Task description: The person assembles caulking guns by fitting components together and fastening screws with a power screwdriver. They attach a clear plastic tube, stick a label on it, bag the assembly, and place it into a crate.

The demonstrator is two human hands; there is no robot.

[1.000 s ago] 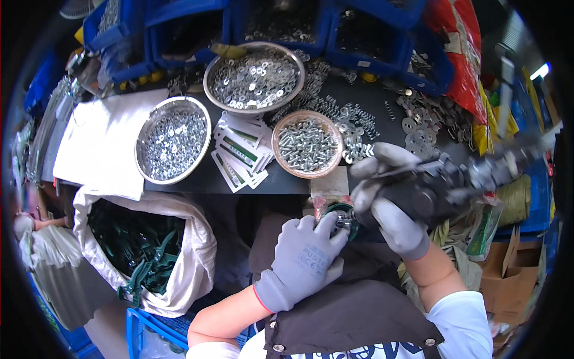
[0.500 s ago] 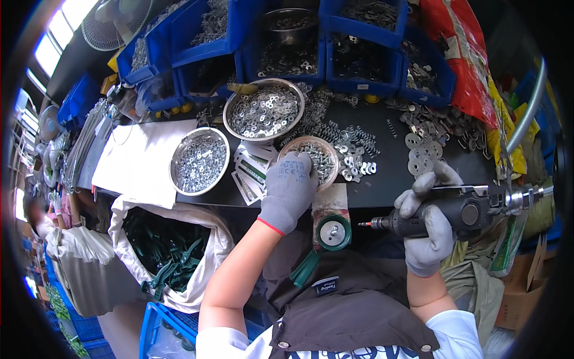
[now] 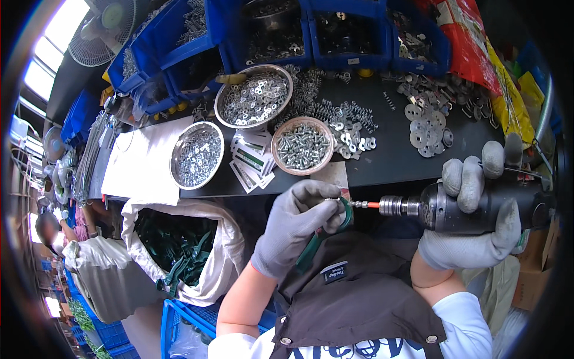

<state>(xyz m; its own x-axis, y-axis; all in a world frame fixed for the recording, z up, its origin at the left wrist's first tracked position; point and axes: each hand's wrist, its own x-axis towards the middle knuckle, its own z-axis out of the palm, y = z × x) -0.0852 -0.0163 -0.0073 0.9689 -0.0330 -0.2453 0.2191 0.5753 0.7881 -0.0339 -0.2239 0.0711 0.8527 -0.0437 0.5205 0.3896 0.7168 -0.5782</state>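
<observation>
My left hand (image 3: 294,224), in a grey knit glove, is closed in a pinch near the lap. A small silvery screw shows at its fingertips, mostly hidden by them. Just behind and beside these fingers is a green round part with a strap-like handle (image 3: 309,252), its ring partly covered. My right hand (image 3: 469,248), gloved too, wraps round a black power screwdriver (image 3: 442,210) lying level. The driver's bit (image 3: 363,204) points left, its tip close to the left fingertips; contact cannot be told.
On the black bench (image 3: 382,164) stand a bowl of screws (image 3: 303,145), a bowl of washers (image 3: 254,97) and a bowl of small metal pieces (image 3: 198,155). Springs (image 3: 357,115) and metal discs (image 3: 427,128) lie loose. Blue bins (image 3: 353,62) line the back. A white sack (image 3: 222,257) holds green parts.
My left hand has left the screw bowl and come down to the green part, pinching a screw. My right hand has shifted right with the screwdriver, its bit now beside the left fingertips.
</observation>
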